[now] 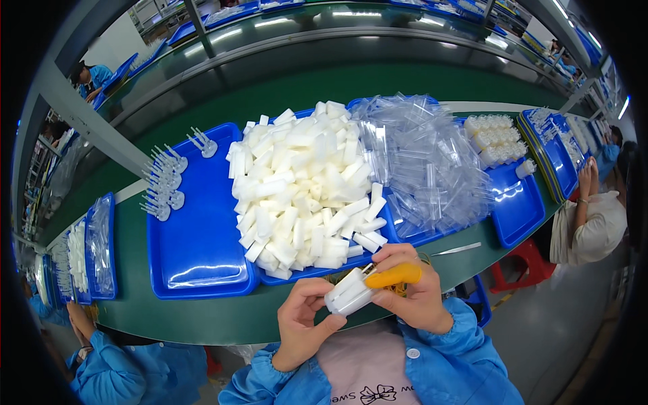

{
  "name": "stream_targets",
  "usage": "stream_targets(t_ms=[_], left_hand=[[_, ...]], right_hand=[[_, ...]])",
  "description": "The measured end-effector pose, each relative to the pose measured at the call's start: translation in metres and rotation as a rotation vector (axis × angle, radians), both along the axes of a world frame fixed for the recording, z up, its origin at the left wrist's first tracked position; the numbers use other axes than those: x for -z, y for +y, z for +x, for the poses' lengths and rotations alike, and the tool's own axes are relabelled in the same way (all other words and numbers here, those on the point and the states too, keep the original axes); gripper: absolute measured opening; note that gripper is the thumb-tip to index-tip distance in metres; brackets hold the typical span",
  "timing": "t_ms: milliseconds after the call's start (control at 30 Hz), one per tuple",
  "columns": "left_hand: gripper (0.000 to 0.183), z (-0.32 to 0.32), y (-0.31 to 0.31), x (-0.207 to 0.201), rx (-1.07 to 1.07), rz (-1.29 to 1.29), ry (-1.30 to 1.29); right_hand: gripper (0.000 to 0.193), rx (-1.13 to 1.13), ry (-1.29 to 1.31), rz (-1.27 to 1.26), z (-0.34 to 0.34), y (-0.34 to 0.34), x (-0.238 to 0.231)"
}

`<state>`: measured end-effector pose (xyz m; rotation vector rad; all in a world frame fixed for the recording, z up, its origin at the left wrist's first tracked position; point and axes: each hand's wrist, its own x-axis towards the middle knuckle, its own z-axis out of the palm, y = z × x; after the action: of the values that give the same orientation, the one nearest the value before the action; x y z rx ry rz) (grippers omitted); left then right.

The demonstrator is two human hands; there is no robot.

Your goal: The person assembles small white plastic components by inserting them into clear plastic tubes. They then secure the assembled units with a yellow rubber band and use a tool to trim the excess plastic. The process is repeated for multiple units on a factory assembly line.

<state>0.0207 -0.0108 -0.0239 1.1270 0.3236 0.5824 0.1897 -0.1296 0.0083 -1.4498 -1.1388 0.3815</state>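
Both hands meet close under the camera, off the green table's (202,317) near edge: left hand (302,322) fingers curl under a white plastic piece (347,292), and right hand (410,295), an orange cot (395,275) on its forefinger, pinches the same piece from above. Beyond, by the near edge, a blue tray (266,273) carries heaped white pieces (304,189); clear tubes (418,162) lie right.

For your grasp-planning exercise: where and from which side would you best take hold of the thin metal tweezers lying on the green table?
Probably pinch the tweezers across the narrow middle, from above. They lie flat and alone on the green table, beside the blue tray, so both long edges are exposed.
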Motion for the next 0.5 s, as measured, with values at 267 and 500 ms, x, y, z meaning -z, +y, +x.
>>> stream_targets(t_ms=[267,500], left_hand=[[0.042,-0.006,0.002,0.0,-0.086,-0.173,0.021],[0.044,-0.008,0.002,0.005,-0.051,-0.226,0.036]], right_hand=[[0.036,0.557,-0.65,-0.323,0.061,-0.009,-0.013],[0.033,0.726,-0.862,-0.367,0.083,-0.01,0.021]])
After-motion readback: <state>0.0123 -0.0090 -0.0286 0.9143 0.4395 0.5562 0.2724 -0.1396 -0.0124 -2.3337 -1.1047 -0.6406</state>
